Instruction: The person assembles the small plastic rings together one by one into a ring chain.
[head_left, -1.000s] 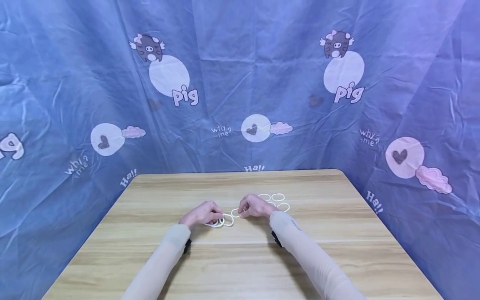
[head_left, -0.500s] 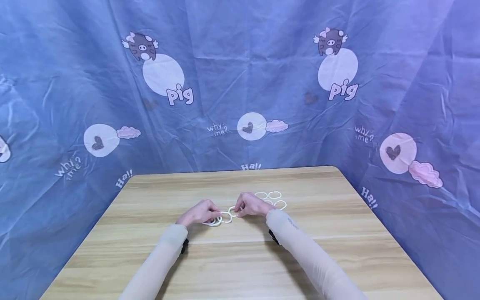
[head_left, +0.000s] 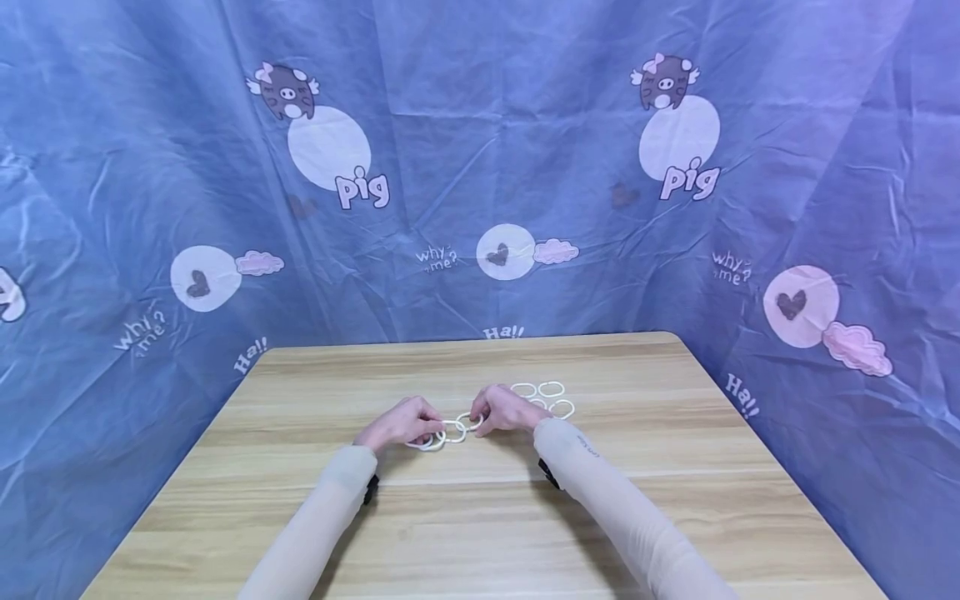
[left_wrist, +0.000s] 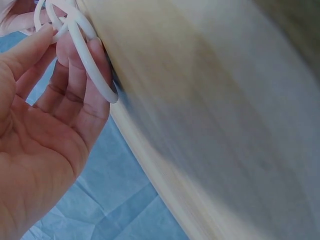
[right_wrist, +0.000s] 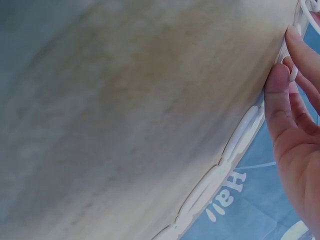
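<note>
In the head view, my left hand (head_left: 407, 422) pinches a white oval ring (head_left: 454, 441) between thumb and fingertips. More linked rings (head_left: 430, 450) trail below that hand on the table. My right hand (head_left: 506, 410) holds another white ring (head_left: 474, 429) by its far side, and this ring's left end overlaps the ring at my left fingertips like a chain link. The left wrist view has a white ring (left_wrist: 89, 60) lying across the curled fingers. In the right wrist view, the thumb and index finger are close around a ring (right_wrist: 293, 74).
Several loose white rings (head_left: 551, 395) lie on the wooden table (head_left: 480, 517) behind and right of my right hand, one partly hidden by it. They also line up in the right wrist view. A blue printed curtain (head_left: 480, 167) encloses the table's back and sides.
My right hand has brought its ring leftward against the ring at my left hand; the two, first apart, now overlap as links. The left hand has hardly moved. The head view has shifted slightly.
</note>
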